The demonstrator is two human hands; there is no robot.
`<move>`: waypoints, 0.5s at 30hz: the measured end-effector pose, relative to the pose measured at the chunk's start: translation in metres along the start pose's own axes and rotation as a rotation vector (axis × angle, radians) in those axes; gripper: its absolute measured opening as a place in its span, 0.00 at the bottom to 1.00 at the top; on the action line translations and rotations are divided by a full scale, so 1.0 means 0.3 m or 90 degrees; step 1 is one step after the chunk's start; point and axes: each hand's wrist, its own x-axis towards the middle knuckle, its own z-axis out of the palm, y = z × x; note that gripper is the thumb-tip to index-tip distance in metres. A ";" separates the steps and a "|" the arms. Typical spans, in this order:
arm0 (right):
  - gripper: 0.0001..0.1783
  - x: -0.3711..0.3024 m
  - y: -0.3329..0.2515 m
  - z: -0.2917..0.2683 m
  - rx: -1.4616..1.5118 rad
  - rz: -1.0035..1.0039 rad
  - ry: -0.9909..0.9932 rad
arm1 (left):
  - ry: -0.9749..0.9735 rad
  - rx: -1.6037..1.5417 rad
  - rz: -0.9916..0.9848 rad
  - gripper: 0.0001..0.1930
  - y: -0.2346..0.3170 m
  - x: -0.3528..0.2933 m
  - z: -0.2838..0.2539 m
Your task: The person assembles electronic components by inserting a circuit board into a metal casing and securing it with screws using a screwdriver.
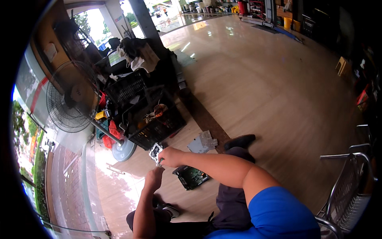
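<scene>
In front of me, both hands are close together over the floor, at a silver metal piece (155,151) with dark cutouts. My right hand (172,157) is closed at the right edge of this piece, knuckles up. Just below it, my left hand (153,177) is closed too, its fingertips pinching near the piece's lower end. Fingers hide much of where they grip. A green circuit board in a black housing (191,177) lies on the floor beneath my right forearm. Flat grey metal plates (202,142) lie beyond that forearm.
A black plastic crate (159,128) filled with odds and ends stands ahead left. Next to it is a pedestal fan (73,96) on a round base (123,150). A metal chair (345,179) is at the right. My dark shoe (240,142) rests by the plates.
</scene>
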 end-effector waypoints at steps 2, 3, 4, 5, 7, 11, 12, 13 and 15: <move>0.12 0.003 -0.007 0.010 -0.009 -0.006 -0.009 | -0.007 -0.018 0.013 0.11 -0.002 -0.037 -0.002; 0.12 0.006 -0.014 0.010 -0.015 -0.009 -0.012 | -0.010 -0.025 0.022 0.12 -0.001 -0.039 -0.006; 0.12 -0.006 0.017 0.009 -0.020 -0.008 0.005 | -0.023 -0.016 0.005 0.13 0.038 -0.018 -0.005; 0.12 -0.015 0.022 0.017 -0.005 0.004 0.000 | -0.037 -0.011 -0.027 0.14 0.050 -0.041 -0.005; 0.12 -0.024 0.014 0.019 0.020 0.025 -0.006 | -0.082 -0.003 -0.075 0.18 0.070 -0.076 -0.029; 0.12 -0.047 0.012 -0.024 0.009 0.100 0.004 | -0.205 0.015 -0.127 0.23 0.028 -0.095 -0.085; 0.11 -0.049 0.017 -0.025 -0.010 0.125 -0.010 | -0.237 0.021 -0.137 0.24 -0.003 -0.096 -0.094; 0.11 -0.050 0.025 -0.038 -0.036 0.151 -0.024 | -0.265 0.026 -0.142 0.25 -0.027 -0.084 -0.097; 0.14 -0.057 0.067 -0.016 -0.077 0.191 -0.090 | -0.240 0.018 -0.143 0.26 -0.068 -0.082 -0.082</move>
